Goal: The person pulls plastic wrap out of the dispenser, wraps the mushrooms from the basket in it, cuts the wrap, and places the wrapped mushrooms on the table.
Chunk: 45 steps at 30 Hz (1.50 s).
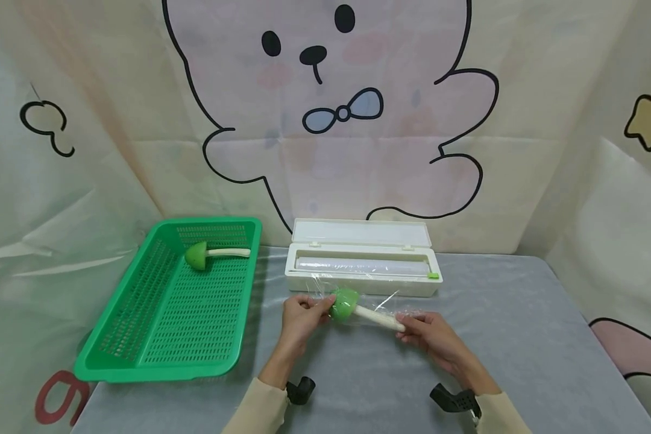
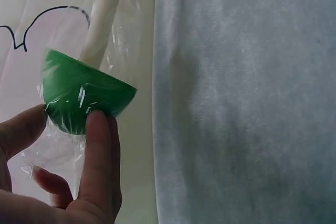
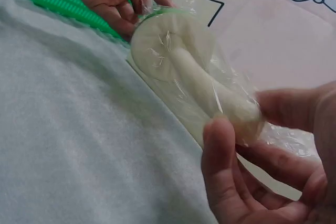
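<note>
A toy mushroom (image 1: 345, 304) with a green cap and a pale stem is held up above the table, loosely covered by clear cling film (image 3: 181, 93). My left hand (image 1: 299, 320) pinches the green cap through the film between thumb and fingers. At the other end, my right hand (image 1: 438, 342) pinches the tip of the stem, with film bunched beside the fingers. In the right wrist view the pale underside of the cap and the stem show through the film.
Behind the hands stands a white cling film box (image 1: 363, 287), its lid (image 1: 360, 232) raised, with a roll (image 1: 362, 266) inside. A green basket (image 1: 237, 301) on the left contains another green-capped mushroom (image 1: 197, 256). Grey cloth (image 1: 521, 337) covers the table; a printed curtain hangs behind.
</note>
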{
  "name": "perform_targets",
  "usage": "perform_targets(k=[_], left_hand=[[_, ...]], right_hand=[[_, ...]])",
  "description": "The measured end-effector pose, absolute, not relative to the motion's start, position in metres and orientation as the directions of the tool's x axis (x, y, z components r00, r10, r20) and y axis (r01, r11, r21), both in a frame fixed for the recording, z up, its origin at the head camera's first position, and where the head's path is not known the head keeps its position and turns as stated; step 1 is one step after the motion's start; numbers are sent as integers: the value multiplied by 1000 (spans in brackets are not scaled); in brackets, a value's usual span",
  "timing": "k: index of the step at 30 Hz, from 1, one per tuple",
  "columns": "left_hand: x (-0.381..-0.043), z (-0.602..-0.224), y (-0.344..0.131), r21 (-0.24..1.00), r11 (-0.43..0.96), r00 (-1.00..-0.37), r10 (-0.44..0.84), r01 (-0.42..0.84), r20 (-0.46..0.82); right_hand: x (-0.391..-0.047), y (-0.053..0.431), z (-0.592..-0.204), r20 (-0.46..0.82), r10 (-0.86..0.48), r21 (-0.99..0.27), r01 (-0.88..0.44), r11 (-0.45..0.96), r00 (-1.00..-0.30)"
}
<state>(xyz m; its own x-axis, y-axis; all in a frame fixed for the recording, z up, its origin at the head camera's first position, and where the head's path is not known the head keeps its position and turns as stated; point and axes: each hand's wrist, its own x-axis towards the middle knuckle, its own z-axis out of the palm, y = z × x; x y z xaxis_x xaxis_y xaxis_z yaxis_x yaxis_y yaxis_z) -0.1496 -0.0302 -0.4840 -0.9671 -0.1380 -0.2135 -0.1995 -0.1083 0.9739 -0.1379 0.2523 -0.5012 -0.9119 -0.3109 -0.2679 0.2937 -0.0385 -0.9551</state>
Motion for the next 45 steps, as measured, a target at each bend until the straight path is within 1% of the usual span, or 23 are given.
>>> perform_targets(k=[3, 8, 11, 15, 19, 22, 26, 29, 34, 36, 39, 41, 43, 45], left_hand=[[-150, -486, -29, 972, -113, -963, -153, -207, -222], [-152, -490, -28, 969, -110, -962, -138, -221, -235], [-155, -495, -28, 965, -124, -961, -128, -229, -245], [-160, -501, -26, 968, -127, -962, -139, -218, -235], [-165, -506, -24, 977, -94, -967, -149, -192, -204], [-168, -509, -25, 979, -62, -971, -133, -194, -201], [-171, -513, -28, 980, -13, -975, -102, -199, -199], [-172, -515, -29, 980, 19, -977, -86, -198, -195], [-174, -514, -32, 979, 32, -978, -62, -203, -201], [-174, -512, -32, 979, 26, -978, -57, -202, -200], [-173, -511, -33, 981, 23, -980, -43, -193, -192], [-173, -511, -33, 981, 18, -981, -33, -192, -192], [-174, -510, -34, 981, 23, -982, -24, -190, -190], [-174, -510, -34, 981, 31, -982, -21, -189, -188]], right_hand=[[-139, 251, -503, -267, -272, -956, 290, -48, -925], [-141, 245, -506, -209, -217, -973, 225, -53, -954], [-144, 239, -508, -200, -149, -979, 204, -17, -968], [-150, 229, -510, -218, -38, -974, 215, 74, -975], [-156, 222, -512, -214, 32, -956, 216, 198, -976], [-160, 219, -515, -187, 71, -918, 200, 343, -980], [-164, 217, -517, -74, 65, -787, 99, 609, -995], [-163, 215, -515, 6, 31, -698, 18, 716, -1000], [-160, 214, -514, 67, -27, -664, -64, 745, -997], [-160, 215, -515, 70, -52, -659, -85, 747, -996], [-159, 218, -516, 35, -63, -672, -70, 737, -997], [-159, 221, -517, 21, -43, -679, -45, 732, -999], [-159, 224, -517, 28, -25, -696, -37, 717, -999], [-159, 226, -518, 53, -28, -712, -57, 700, -998]])
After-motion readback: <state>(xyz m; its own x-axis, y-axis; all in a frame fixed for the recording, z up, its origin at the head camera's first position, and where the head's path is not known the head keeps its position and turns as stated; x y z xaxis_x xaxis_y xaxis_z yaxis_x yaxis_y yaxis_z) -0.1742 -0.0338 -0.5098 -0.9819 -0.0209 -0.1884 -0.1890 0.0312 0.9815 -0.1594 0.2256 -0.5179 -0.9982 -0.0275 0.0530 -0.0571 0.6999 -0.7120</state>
